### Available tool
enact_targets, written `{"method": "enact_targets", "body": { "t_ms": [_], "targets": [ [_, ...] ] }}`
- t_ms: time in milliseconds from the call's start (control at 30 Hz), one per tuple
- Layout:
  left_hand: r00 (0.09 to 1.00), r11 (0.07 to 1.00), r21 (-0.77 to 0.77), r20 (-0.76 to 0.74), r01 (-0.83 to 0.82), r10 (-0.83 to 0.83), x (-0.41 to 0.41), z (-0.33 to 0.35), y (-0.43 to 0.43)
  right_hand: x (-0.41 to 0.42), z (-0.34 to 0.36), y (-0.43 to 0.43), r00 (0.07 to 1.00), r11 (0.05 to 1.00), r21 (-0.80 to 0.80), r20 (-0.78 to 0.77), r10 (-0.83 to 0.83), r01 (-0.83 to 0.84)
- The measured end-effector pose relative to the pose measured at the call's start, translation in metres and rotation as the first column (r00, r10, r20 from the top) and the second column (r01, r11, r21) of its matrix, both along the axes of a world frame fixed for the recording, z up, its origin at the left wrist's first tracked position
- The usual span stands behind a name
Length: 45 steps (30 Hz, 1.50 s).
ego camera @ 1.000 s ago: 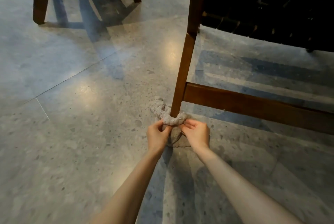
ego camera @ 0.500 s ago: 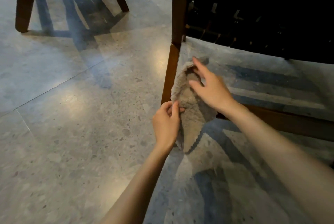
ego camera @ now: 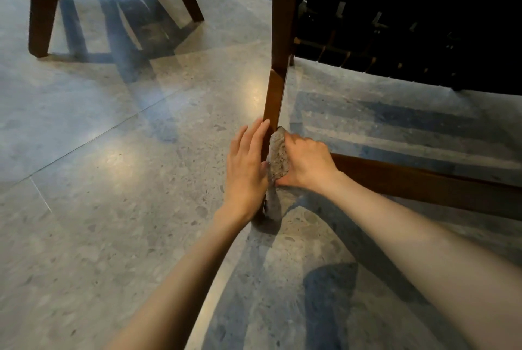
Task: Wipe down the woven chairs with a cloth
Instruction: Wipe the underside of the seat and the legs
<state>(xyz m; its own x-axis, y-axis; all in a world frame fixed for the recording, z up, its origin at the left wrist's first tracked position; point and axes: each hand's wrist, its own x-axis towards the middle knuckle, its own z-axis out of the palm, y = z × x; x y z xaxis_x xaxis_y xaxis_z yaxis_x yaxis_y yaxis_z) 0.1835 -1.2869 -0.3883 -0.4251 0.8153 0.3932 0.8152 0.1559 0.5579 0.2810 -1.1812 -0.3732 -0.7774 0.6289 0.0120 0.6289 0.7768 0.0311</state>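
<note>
Now we have the cloth (ego camera: 278,156) bunched against the leg (ego camera: 274,98). It lies between our two hands and low on the wood, its tail hanging below our palms almost to the floor (ego camera: 113,208). Our right hand (ego camera: 306,163) holds it, fingers curled over the top of the wad and thumb tucked beneath. We judge that grip is meant to press the cloth hard onto the wood for a rub along the leg. Our left hand (ego camera: 247,168) holds nothing. It lies flat with straight fingers along the far side of the leg from the right hand, probably to brace the leg against the push. The rail (ego camera: 423,183) runs off behind the right wrist, and the dark woven seat (ego camera: 409,24) sits well above both hands. We cannot tell how far the cloth wraps round the back of the leg.

A second ago the cloth was looped round the foot of the leg, below where the hands are now, with both hands pinching its ends. Half a second ago it hung spread out higher on the leg. The left hand was pinching its edge and the right hand's fingers were stretched open over its top. Since then the cloth has been gathered into a tight wad and brought lower. The left hand has let go and flattened, and the right hand has closed round the cloth.
</note>
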Motion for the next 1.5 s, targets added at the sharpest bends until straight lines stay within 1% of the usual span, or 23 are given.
{"method": "enact_targets", "body": {
  "t_ms": [100, 167, 267, 400, 467, 600, 633, 733, 800, 867, 933, 1000, 1067, 1133, 1233, 1367, 1500],
  "targets": [
    [0.974, 0.988, -0.106, -0.184, 0.117, -0.135, -0.007, -0.002, 0.006, -0.001, 0.002, 0.007, 0.998, 0.997, 0.047, 0.033, 0.054, -0.056],
    [0.956, 0.975, -0.164, -0.230, 0.147, -0.183, -0.009, -0.002, 0.009, 0.000, 0.004, 0.010, 0.993, 0.993, 0.068, 0.078, 0.091, -0.096],
    [0.932, 0.948, -0.293, -0.292, 0.127, -0.215, -0.014, 0.001, 0.012, 0.001, 0.006, 0.012, 0.988, 0.989, 0.058, 0.087, 0.131, -0.136],
    [0.924, 0.893, -0.434, -0.282, 0.117, -0.258, -0.014, 0.013, 0.012, 0.002, 0.010, 0.018, 0.979, 0.983, 0.031, 0.103, 0.175, -0.179],
    [0.934, 0.883, -0.462, -0.271, 0.084, -0.231, -0.009, 0.014, 0.012, 0.003, 0.013, 0.021, 0.975, 0.980, -0.015, 0.107, 0.197, -0.196],
    [0.961, 0.906, -0.421, -0.232, 0.039, -0.150, 0.005, 0.010, 0.014, 0.013, 0.012, 0.030, 0.969, 0.972, -0.061, 0.090, 0.231, -0.227],
    [0.966, 0.918, -0.395, -0.223, 0.032, -0.129, 0.008, 0.008, 0.015, 0.020, 0.012, 0.033, 0.970, 0.971, -0.067, 0.077, 0.232, -0.227],
    [0.978, 0.949, -0.315, -0.201, -0.008, -0.058, 0.014, 0.002, 0.017, 0.055, 0.016, 0.046, 0.973, 0.966, -0.153, 0.062, 0.221, -0.210],
    [0.980, 0.966, -0.257, -0.196, -0.016, -0.036, 0.015, -0.004, 0.017, 0.075, 0.018, 0.051, 0.979, 0.970, -0.168, 0.070, 0.190, -0.176],
    [0.984, 0.985, -0.174, -0.169, 0.017, -0.047, 0.014, -0.006, 0.018, 0.083, 0.012, 0.050, 0.990, 0.982, -0.136, 0.046, 0.136, -0.129],
    [0.997, 0.994, -0.101, -0.057, 0.050, -0.056, 0.011, -0.004, 0.016, 0.076, 0.002, 0.041, 0.994, 0.994, -0.039, 0.025, 0.105, -0.104],
    [0.999, 0.998, -0.050, 0.049, 0.027, -0.025, 0.006, -0.001, 0.016, 0.053, -0.008, 0.028, 0.992, 0.992, 0.047, 0.036, 0.117, -0.119],
    [0.995, 0.999, -0.037, 0.101, 0.004, 0.000, 0.003, -0.002, 0.016, 0.023, -0.013, 0.016, 0.992, 0.990, 0.059, 0.017, 0.125, -0.126],
    [0.995, 0.999, -0.043, 0.099, 0.002, 0.002, 0.003, -0.004, 0.016, 0.002, -0.014, 0.013, 0.993, 0.992, 0.058, -0.036, 0.115, -0.113],
    [0.989, 0.999, -0.037, 0.148, -0.022, 0.028, 0.011, -0.009, 0.019, 0.000, -0.016, 0.018, 0.980, 0.977, 0.133, -0.086, 0.179, -0.167],
    [0.993, 0.998, -0.014, 0.099, -0.057, 0.058, 0.025, -0.013, 0.024, 0.004, -0.018, 0.019, 0.973, 0.964, 0.178, -0.085, 0.214, -0.197],
    [0.993, 0.994, -0.066, -0.083, -0.084, 0.078, 0.026, -0.009, 0.020, 0.010, -0.026, 0.022, 0.961, 0.955, 0.216, -0.139, 0.239, -0.206]
  ]
}}
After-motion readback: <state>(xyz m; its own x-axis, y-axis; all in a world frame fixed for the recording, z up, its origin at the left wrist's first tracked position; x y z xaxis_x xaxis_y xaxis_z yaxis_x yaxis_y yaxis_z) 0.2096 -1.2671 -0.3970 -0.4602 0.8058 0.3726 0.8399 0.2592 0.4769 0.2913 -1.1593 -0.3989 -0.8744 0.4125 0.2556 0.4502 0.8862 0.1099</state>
